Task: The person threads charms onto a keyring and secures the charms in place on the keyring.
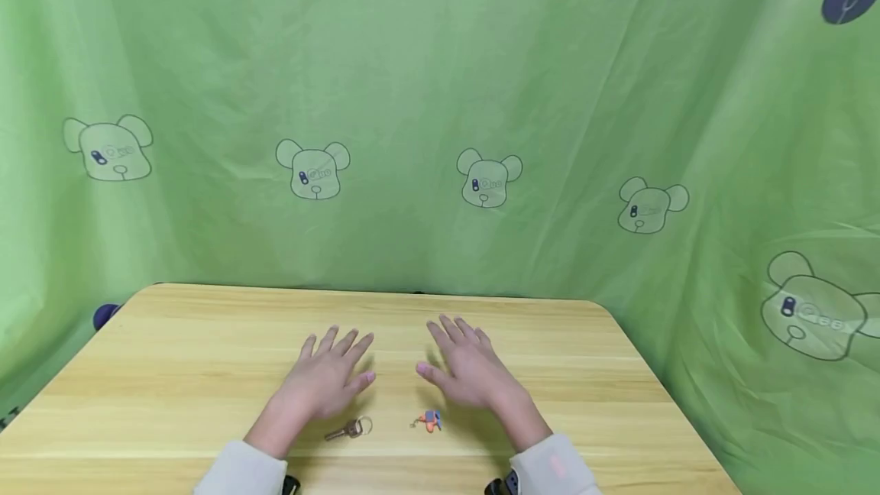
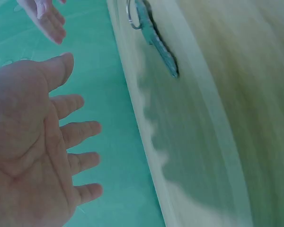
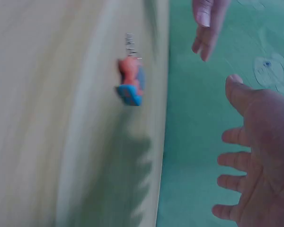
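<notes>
A brown key (image 1: 353, 428) on a ring (image 2: 129, 20) lies on the worktop (image 1: 206, 373), an orange-and-blue charm (image 1: 431, 420) to its right. The left wrist view frames the key; the right wrist view, the charm and its chain (image 3: 130, 45). Left hand (image 1: 323, 380) and right hand (image 1: 472, 373) hover empty above the wood—fingers spread. Only the wrist views show palms. Behind hangs a green curtain (image 1: 406, 82).
</notes>
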Demonstrator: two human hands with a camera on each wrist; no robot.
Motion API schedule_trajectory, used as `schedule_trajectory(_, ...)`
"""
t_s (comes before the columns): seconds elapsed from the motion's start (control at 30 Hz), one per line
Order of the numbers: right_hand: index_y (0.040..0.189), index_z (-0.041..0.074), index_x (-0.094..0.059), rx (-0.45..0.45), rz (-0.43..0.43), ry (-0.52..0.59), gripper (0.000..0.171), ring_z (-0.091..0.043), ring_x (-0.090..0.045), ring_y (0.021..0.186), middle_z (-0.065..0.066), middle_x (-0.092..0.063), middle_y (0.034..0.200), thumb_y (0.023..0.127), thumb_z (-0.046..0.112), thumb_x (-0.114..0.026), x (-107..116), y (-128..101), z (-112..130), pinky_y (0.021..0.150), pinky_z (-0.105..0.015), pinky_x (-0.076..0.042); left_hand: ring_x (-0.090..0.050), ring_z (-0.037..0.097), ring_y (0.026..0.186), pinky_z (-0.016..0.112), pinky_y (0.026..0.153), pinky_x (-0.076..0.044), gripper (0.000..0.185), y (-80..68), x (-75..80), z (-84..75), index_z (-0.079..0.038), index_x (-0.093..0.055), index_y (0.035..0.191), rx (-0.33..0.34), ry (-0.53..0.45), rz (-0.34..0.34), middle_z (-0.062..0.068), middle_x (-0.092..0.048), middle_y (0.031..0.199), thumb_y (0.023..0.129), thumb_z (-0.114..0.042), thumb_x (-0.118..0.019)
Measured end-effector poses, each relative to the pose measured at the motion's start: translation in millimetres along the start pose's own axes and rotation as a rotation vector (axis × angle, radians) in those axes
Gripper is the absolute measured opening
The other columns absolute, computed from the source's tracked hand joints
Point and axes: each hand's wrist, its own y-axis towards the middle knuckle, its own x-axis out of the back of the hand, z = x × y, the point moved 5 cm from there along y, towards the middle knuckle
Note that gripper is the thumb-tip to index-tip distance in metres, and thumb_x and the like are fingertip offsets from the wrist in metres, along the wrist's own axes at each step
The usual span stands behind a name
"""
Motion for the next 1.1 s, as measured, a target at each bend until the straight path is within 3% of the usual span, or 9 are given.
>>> schedule_trajectory(0.2,0.159,0.013,-0.037,0.117,0.087,-0.057,0.077,-0.041,-0.031,0.149,-0.016,-0.035,0.162,0.1,0.058,-0.056,-9,-6,12,0.117,-0.066,-0.024,-0.036,0.048,0.144,0.067,0.117,-0.023,0.063,-4.3,-4.3,-3.5,-0.013,-0.045,0.154,-0.035,-0.007,0.056,0.02,-0.045,0.155,0.102,-0.045,-0.059)
schedule_trajectory(0.37,0.151,0.015,-0.05,0.229,0.16,-0.18,0.069,-0.031,-0.048,0.137,-0.01,-0.054,0.149,0.096,0.055,-0.064,-19,-15,22,0.112,-0.058,-0.038,-0.049,0.042,0.135,0.065,0.11,-0.035,0.056,-7.8,-10.2,-6.7,-0.01,-0.057,0.144,-0.095,0.004,0.089,0.017,-0.056,0.145,0.099,-0.041,-0.065)
schedule_trajectory(0.6,0.127,0.021,-0.066,0.368,0.144,-0.259,0.04,-0.016,-0.061,0.112,0.003,-0.066,0.121,0.096,0.047,-0.068,-27,-29,32,0.095,-0.045,-0.053,-0.06,0.033,0.118,0.06,0.1,-0.047,0.044,-11.4,-14.5,-10.1,-0.009,-0.067,0.131,-0.197,0.012,0.068,0.013,-0.065,0.131,0.096,-0.036,-0.07)
schedule_trajectory(0.83,0.099,0.027,-0.066,0.476,0.074,-0.24,0.013,-0.003,-0.05,0.084,0.017,-0.054,0.089,0.093,0.033,-0.076,-26,-31,40,0.074,-0.026,-0.045,-0.061,0.022,0.103,0.047,0.087,-0.054,0.031,-16.6,-17.2,-14.6,-0.013,-0.071,0.119,-0.291,0.034,0.058,0.001,-0.068,0.114,0.096,-0.033,-0.071)
schedule_trajectory(0.97,0.096,0.026,-0.068,0.522,0.051,-0.258,0.011,-0.002,-0.048,0.081,0.018,-0.054,0.087,0.092,0.031,-0.077,-28,-31,44,0.07,-0.022,-0.039,-0.057,0.013,0.091,0.037,0.077,-0.052,0.02,-19.6,-17.6,-14.7,-0.016,-0.072,0.106,-0.314,0.03,0.034,-0.005,-0.066,0.103,0.094,-0.032,-0.074)
schedule_trajectory(1.1,0.099,0.026,-0.071,0.545,0.049,-0.276,0.01,-0.002,-0.051,0.083,0.018,-0.059,0.09,0.092,0.032,-0.078,-29,-31,45,0.072,-0.021,-0.041,-0.053,0.009,0.084,0.033,0.072,-0.051,0.011,-21.8,-17.9,-12.6,-0.018,-0.071,0.094,-0.323,-0.007,0.005,-0.009,-0.062,0.093,0.093,-0.029,-0.075)
